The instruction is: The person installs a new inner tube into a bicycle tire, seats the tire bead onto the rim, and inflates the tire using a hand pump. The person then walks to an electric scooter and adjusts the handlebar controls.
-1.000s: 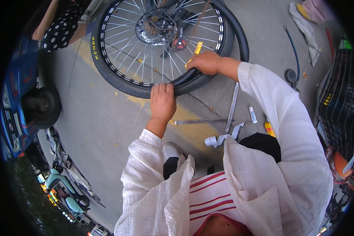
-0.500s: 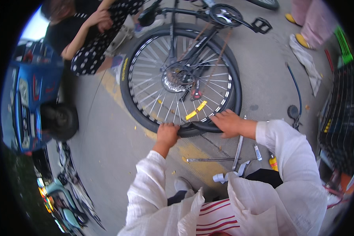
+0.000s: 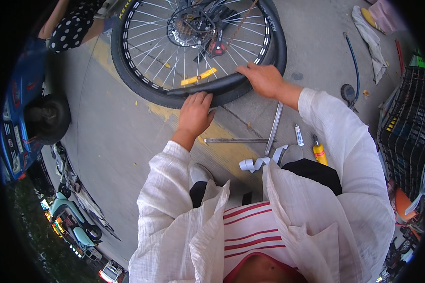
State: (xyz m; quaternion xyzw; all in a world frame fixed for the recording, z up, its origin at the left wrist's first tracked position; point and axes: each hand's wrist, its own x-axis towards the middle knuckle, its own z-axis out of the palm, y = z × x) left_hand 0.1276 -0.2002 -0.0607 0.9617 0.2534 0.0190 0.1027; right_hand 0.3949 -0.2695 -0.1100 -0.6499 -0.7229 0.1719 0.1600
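Note:
A bicycle's rear wheel (image 3: 134,56) lies at the top, its spokes and sprockets showing. A black inner tube (image 3: 222,85) bulges out along its near right side, over the black tyre (image 3: 146,95). My left hand (image 3: 193,117) is closed on the tyre at the near edge, fingertips against the tube and thumb to the right. My right hand (image 3: 264,81) grips the tube farther right, fingers over it toward the spokes. The undersides of both grips are hidden. A yellow reflector (image 3: 198,77) sits among the spokes near my hands.
Two metal bars (image 3: 241,140) lie on the pavement, near a white strip roll (image 3: 254,164), a small tube (image 3: 299,135) and a yellow bottle (image 3: 319,153). A pump gauge with hose (image 3: 348,93) and a black basket (image 3: 403,127) are right. Another person's leg (image 3: 75,30) is upper left.
My view has tipped down, so the wheel sits higher in it. My right hand has moved up the wheel's right side, and more of the tube now bulges over the tyre.

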